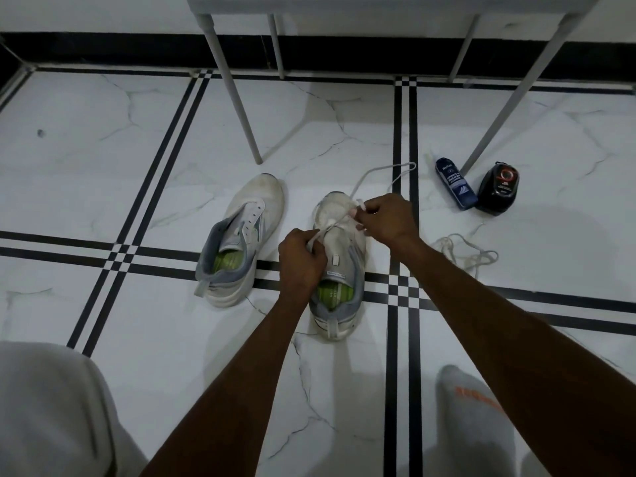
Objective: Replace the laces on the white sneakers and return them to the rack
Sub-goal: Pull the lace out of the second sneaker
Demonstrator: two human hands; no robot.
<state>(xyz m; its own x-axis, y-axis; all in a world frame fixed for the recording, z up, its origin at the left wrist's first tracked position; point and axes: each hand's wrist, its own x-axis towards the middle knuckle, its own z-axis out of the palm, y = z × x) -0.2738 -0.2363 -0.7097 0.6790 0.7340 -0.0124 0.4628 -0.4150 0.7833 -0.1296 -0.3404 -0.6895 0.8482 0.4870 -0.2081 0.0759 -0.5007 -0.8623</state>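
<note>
both hands (301, 256) (387, 220) pinch lace (330, 230) over sneaker (339, 270), seemingly green-lined.

Two sneakers (241, 235) (339, 266), two laces (382, 173) (464, 251), two bottles (456, 184) (499, 187).

Bare forearms (499, 335), light grey trousers (51, 407), and a grey sock (471, 407) with orange lettering.
</note>
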